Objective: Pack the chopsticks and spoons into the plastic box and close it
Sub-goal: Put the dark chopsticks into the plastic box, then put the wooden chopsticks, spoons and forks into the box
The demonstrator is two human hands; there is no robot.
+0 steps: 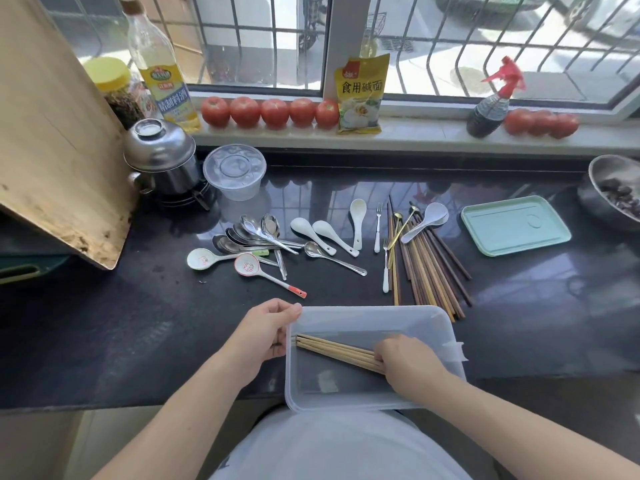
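A clear plastic box (446,336) stands open at the near edge of the black counter. My left hand (265,332) grips its left rim. Inside the box, my right hand (407,360) is closed on a bundle of light wooden chopsticks (332,348) that lies slanted across the bottom. A larger pile of brown chopsticks (429,268) lies on the counter behind the box, with forks and a white spoon on it. Metal spoons (256,233) and white ceramic spoons (325,233) are scattered in the middle. The mint-green lid (514,225) lies at the right.
A steel pot (161,157) and a round clear container (235,171) stand at the back left beside a leaning wooden board (59,133). A steel bowl (613,192) sits at the far right. Tomatoes, bottles and a yellow packet line the windowsill.
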